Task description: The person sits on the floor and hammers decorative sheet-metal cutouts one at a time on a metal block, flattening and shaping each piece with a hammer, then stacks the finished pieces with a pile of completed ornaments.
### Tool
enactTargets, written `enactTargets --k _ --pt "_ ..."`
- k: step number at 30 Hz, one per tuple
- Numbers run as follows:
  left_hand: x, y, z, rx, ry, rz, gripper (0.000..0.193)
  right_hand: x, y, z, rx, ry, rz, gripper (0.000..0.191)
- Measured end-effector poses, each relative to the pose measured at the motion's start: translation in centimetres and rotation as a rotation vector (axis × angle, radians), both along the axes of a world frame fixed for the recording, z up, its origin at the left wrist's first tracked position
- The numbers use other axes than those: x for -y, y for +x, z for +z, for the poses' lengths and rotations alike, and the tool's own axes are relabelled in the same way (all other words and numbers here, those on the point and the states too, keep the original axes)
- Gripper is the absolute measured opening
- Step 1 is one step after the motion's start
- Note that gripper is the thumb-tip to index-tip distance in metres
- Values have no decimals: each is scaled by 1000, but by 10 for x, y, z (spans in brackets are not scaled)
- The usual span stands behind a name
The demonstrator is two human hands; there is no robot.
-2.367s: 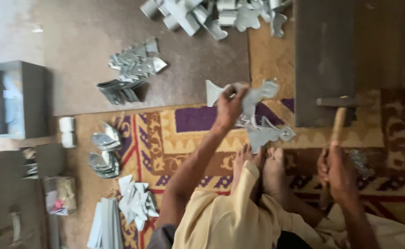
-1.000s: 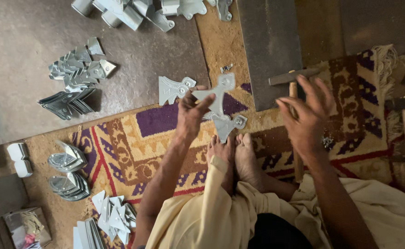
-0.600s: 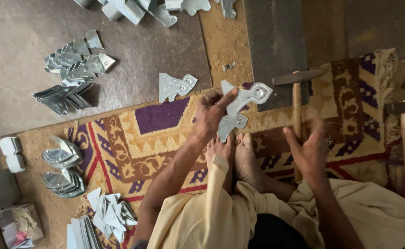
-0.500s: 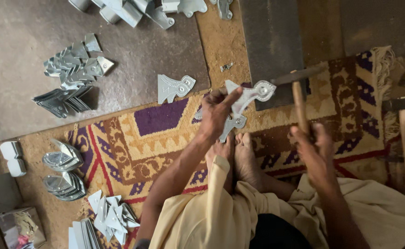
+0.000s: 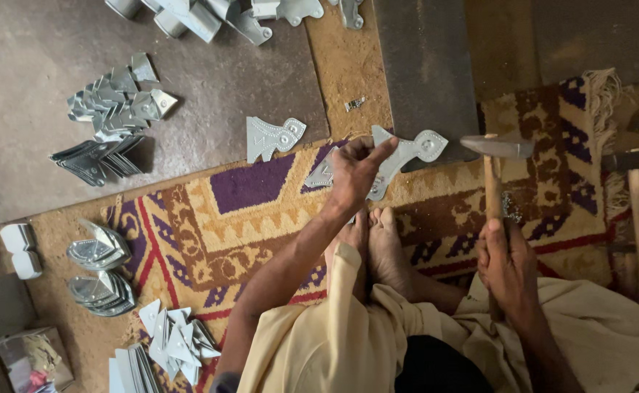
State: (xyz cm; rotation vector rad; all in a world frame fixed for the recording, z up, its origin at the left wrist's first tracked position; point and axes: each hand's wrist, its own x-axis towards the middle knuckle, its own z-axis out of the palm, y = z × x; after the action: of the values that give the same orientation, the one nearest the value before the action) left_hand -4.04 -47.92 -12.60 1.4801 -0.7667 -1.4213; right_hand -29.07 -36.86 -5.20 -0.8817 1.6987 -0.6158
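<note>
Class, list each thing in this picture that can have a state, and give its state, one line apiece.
Left hand: gripping the metal piece.
Metal piece: held flat, its round end against the dark block.
Right hand: closed round the hammer handle.
Hammer: upright, head raised beside the metal piece.
Loose cut-out: lying flat at the rug's edge.
Stacked cut-outs: piled on the floor.

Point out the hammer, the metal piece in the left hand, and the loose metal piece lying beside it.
Hammer [image 5: 495, 148]: head view, on its steel head.
Held metal piece [image 5: 422, 145]: head view, on its rounded end.
Loose metal piece [image 5: 270, 137]: head view, on its flat middle.
</note>
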Motion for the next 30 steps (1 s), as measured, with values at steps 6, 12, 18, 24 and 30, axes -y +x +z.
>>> enactTargets --k 6,12,18,24,30 --pt "4 -3 -4 44 17 -11 29 -16 -4 8 -52 -142 80 47" --pt "3 -3 -6 39 -34 -1 30 -6 0 -8 -295 -303 248 47" --pt "5 -6 -4 127 -66 37 27 0 -2 -10 -414 -188 370 48" --pt "6 -6 -2 41 -72 23 29 1 2 -4 -369 -257 307 52" --pt "9 -4 -9 162 -67 24 37 0 7 -4 -430 -124 261 53"
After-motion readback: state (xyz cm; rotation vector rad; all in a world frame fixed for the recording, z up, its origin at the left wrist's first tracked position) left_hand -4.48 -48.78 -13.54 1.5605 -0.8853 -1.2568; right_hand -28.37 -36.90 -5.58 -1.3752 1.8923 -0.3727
